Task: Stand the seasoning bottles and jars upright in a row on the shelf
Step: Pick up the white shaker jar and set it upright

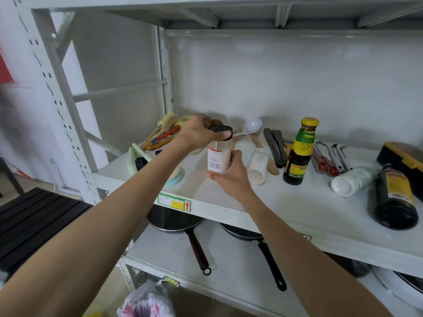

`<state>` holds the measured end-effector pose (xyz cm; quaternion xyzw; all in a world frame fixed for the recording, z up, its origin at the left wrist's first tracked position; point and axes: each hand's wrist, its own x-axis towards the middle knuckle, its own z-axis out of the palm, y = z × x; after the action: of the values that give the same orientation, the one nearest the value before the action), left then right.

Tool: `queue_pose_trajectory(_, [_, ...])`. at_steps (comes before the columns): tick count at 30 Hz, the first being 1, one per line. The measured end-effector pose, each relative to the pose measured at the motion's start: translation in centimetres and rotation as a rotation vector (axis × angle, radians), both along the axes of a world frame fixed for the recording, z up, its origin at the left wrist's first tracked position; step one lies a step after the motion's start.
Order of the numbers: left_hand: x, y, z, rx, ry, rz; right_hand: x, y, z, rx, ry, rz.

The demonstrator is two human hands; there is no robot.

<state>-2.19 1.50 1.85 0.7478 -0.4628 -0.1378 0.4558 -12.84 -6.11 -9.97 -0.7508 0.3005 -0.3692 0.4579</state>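
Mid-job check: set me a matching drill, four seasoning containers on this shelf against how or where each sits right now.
1 black-lidded jar
2 yellow-capped bottle
3 small white jar
4 large dark bottle

A lying, far right
B gripped by left hand and right hand
C upright, unheld
D lying between 1 and 2

Pairs: 1-B, 2-C, 3-D, 4-A

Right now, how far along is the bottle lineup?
Done: yellow-capped sauce bottle stands upright. In hand: black-lidded jar, left hand gripping its top, right hand round its body. Left: small white jar, white bottle and big dark bottle lie on their sides.
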Motion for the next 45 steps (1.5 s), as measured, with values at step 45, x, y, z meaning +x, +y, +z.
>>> queue_pose_trajectory(45, [-1.0, -0.3, 0.4, 0.073, -0.809, 0.189, 0.5, -0.4, -0.3, -0.108, 0.125, -0.053])
